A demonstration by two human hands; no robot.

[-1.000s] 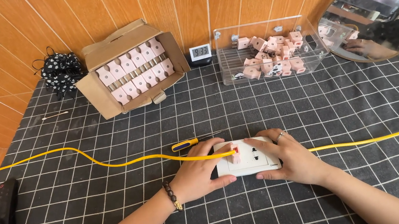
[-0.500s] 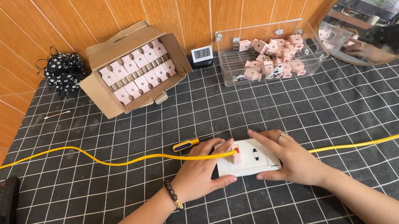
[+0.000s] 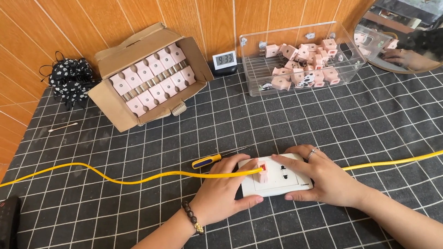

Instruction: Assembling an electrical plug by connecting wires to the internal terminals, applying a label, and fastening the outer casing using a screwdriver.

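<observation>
My both hands hold the white socket block (image 3: 275, 175) on the dark checked mat (image 3: 375, 125).

My left hand (image 3: 220, 191) curls around the block's left end, my right hand (image 3: 323, 177) lies half closed on its right end. A pink plug (image 3: 263, 175) stands in the block, maybe fully in. The yellow cable (image 3: 100, 175) runs left and right of the block; a screwdriver (image 3: 206, 160) lies just behind it.

White power strip (image 3: 277, 176): rectangular, lay flat on black grid cloth, near-centre, long side running left-right. Red switch at its left end; sockets visible to the right. Pink plug (image 3: 263, 176) sat upright in a left socket, just right of the switch. Yellow cable (image 3: 95, 173) crossed the strip's left end, curved off far-left; another stretch ran out to right edge.
</observation>
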